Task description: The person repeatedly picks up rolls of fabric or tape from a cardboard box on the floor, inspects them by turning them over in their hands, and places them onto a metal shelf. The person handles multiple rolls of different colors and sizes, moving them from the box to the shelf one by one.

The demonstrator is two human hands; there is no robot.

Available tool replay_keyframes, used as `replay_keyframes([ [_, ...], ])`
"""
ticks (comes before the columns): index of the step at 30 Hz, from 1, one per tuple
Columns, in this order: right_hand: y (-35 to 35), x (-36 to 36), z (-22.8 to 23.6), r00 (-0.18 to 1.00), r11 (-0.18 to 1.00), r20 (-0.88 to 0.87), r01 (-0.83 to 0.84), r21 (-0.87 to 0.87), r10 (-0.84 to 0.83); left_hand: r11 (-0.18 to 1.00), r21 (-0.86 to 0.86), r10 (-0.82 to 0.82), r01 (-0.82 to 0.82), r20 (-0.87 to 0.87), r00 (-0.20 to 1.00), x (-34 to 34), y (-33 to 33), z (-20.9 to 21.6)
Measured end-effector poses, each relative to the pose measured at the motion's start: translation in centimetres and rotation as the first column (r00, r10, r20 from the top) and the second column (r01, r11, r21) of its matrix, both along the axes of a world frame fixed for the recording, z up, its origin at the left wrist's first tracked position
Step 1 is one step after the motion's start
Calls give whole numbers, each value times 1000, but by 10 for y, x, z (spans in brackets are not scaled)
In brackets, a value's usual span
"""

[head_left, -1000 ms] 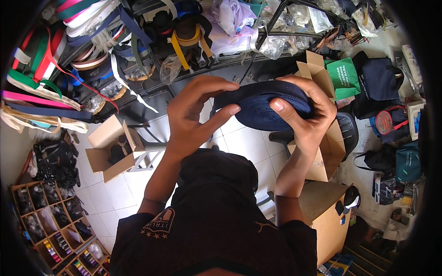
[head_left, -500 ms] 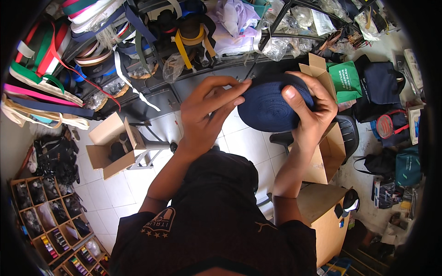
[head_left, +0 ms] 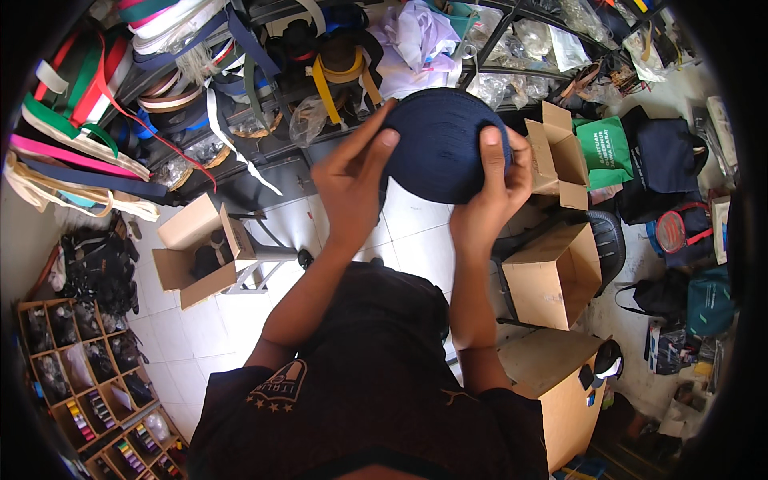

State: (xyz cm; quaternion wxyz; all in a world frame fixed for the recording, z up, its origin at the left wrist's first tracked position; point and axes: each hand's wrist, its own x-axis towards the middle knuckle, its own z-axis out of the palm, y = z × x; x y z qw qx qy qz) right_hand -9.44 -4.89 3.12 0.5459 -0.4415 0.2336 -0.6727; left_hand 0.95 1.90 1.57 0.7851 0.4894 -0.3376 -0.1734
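Observation:
A wide, flat roll of navy blue webbing (head_left: 440, 148) is held up in front of me, its coiled face turned toward me. My left hand (head_left: 352, 180) grips its left edge, thumb over the face and fingers mostly behind. On the opposite edge, my right hand (head_left: 492, 180) is closed with the thumb pressed on the face and fingers around the rim. The roll's far side is hidden from view.
Beyond my hands, a dark rack carries strap rolls (head_left: 336, 68), plastic bags and lilac cloth (head_left: 416, 40). Open cardboard boxes stand at left (head_left: 172, 276) and right (head_left: 532, 276); another box (head_left: 576, 196) is farther right. A divided wooden shelf (head_left: 48, 340) is at lower left.
The roll has moved slightly left and away from me, and its face has tilted. My right hand moved left with it. My left thumb and fingers have closed onto its edge.

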Motion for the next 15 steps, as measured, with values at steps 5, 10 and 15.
replay_keyframes([
  [5, -20, -20, 18, 841, 911, -402, -410, -37, 362, 976, 117, -194, 182, 107, 975, 20, 10, 0],
  [10, -25, -8, 3, 835, 947, -503, -307, -91, 222, 982, 134, -138, 130, 55, 989, 10, 1, -10],
  [15, -9, 16, -17, 942, 998, -335, 13, -63, -34, 991, 127, 30, -30, 4, 1000, 11, -4, -18],
])
